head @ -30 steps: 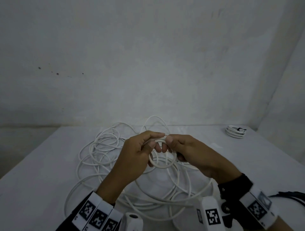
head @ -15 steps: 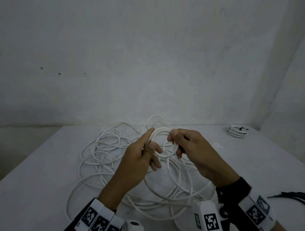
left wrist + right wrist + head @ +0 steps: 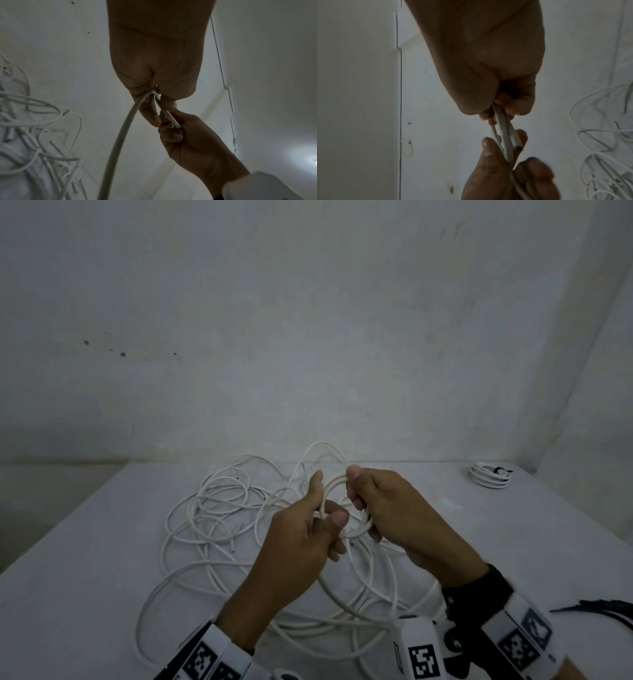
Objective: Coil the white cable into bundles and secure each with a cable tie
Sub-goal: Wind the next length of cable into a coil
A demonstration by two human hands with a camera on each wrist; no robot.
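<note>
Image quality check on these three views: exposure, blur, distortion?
Head view: dim and flat, wide-angle bend at the wall corner, white cable low-contrast on the table. Left wrist view: left hand backlit, almost a silhouette; glare patch lower right. Right wrist view: right hand dark, left hand at the bottom motion-blurred.

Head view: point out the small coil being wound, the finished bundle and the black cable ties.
small coil [image 3: 356, 534], head view, lower arc between the hands.
finished bundle [image 3: 488, 479], head view, white loops at the table's far right.
black cable ties [image 3: 603, 609], head view, strands at right edge.
</note>
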